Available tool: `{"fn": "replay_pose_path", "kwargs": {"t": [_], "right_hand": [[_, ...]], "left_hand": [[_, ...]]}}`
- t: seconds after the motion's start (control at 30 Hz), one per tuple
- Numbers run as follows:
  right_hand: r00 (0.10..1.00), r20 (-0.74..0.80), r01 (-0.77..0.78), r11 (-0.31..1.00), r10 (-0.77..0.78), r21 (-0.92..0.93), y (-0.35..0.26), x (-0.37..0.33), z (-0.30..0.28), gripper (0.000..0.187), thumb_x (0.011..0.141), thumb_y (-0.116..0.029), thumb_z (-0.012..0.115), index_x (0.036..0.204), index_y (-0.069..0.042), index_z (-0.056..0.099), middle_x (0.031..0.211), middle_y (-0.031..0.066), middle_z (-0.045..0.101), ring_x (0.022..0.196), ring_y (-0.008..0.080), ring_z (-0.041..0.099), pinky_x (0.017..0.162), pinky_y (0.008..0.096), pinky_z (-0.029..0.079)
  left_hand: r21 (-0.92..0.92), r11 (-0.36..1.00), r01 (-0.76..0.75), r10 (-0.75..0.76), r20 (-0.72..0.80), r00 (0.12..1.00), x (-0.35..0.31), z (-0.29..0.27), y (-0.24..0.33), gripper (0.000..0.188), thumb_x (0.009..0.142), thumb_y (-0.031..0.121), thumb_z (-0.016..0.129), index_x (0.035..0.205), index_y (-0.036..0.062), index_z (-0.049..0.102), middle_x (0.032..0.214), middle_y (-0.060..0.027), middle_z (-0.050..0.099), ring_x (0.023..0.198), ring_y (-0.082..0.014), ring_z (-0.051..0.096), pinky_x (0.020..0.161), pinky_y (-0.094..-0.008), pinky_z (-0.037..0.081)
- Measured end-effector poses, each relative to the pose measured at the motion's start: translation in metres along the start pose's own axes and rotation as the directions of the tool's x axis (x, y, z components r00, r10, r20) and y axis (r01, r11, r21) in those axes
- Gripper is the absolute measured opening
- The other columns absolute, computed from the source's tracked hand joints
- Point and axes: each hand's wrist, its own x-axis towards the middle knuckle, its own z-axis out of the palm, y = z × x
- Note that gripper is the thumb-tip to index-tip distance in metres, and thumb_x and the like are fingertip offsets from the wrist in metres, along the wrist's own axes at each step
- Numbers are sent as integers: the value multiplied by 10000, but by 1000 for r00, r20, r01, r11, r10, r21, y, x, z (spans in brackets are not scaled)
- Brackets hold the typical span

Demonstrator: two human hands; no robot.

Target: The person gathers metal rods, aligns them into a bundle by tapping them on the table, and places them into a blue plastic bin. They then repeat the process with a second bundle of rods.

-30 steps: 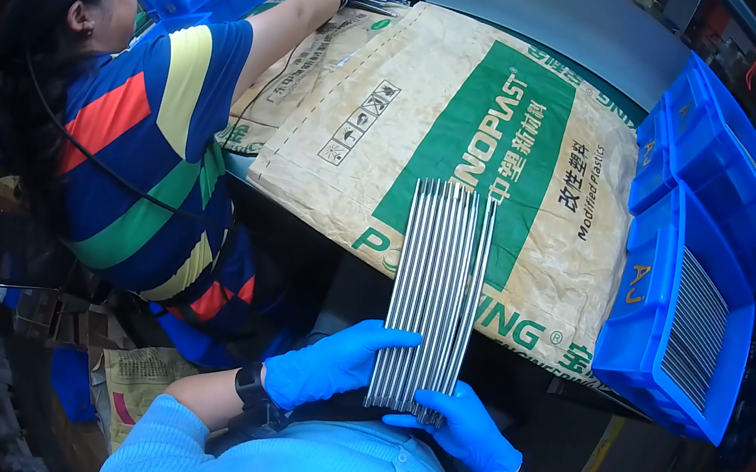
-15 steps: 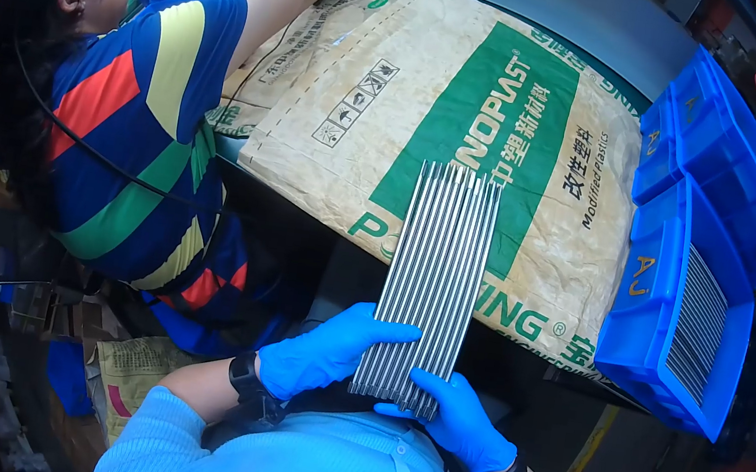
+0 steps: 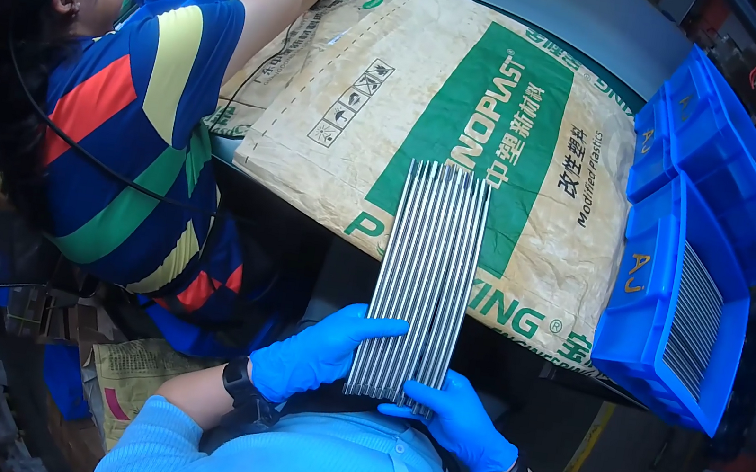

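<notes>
A: Quick one. What's in hand?

B: A flat row of thin grey metal rods (image 3: 422, 275), side by side, near ends at the person's chest, far ends out over the printed sack (image 3: 432, 119) on the surface.

A: Grips?

B: Left hand (image 3: 317, 354), blue glove, lies flat along the left edge at the near end, fingers stretched out, not curled round. Right hand (image 3: 457, 420) is at the near right corner, fingertips on the rod ends, fingers loosely bent. Can't tell if either thumb is tucked underneath.

A: How would they handle?

B: Stiff, I'd say, and heavy for their bulk if they are steel. Smooth and round, so likely to roll or slide past each other. They're loose, nothing binds them that I can see.

A: Where to take hold?

B: Both long edges, squeezing inward to keep the row together, with support underneath. Held at one end only, the far end would probably dip and fan out.

A: Anything else around?

B: Blue bins (image 3: 672, 323) at right, one with more rods. Another person in a striped shirt (image 3: 134, 128) reaches across the sack at left.
</notes>
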Motion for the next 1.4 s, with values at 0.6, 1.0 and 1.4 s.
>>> {"fn": "replay_pose_path", "kwargs": {"t": [0.6, 1.0, 1.4], "right_hand": [[997, -76, 5, 995, -13, -104, 4, 9, 0, 347, 858, -57, 582, 1167, 73, 494, 1099, 160, 587, 952, 226, 608, 833, 360, 530], [996, -83, 0, 985, -15, -172, 14, 22, -15, 382, 857, -65, 579, 1204, 53, 471, 1126, 164, 575, 1003, 246, 589, 879, 366, 499], [952, 306, -121, 915, -3, 386, 3, 32, -1, 463, 876, -241, 559, 1251, -6, 423, 1068, 144, 573, 971, 239, 580, 847, 341, 479]], "left_hand": [[139, 990, -6, 5, 9, 1000, -2, 1, 8, 433, 832, 154, 624, 1200, -33, 494, 1089, -156, 607, 949, -213, 625, 834, -324, 513], [111, 994, 6, -7, 4, 1000, 8, -11, -1, 415, 834, 153, 623, 1192, -24, 510, 1085, -147, 609, 937, -207, 625, 820, -311, 511], [333, 942, 37, -140, 291, 947, 33, 0, 9, 455, 859, 192, 577, 1243, -20, 459, 1113, -190, 586, 961, -241, 606, 843, -339, 494]]}}
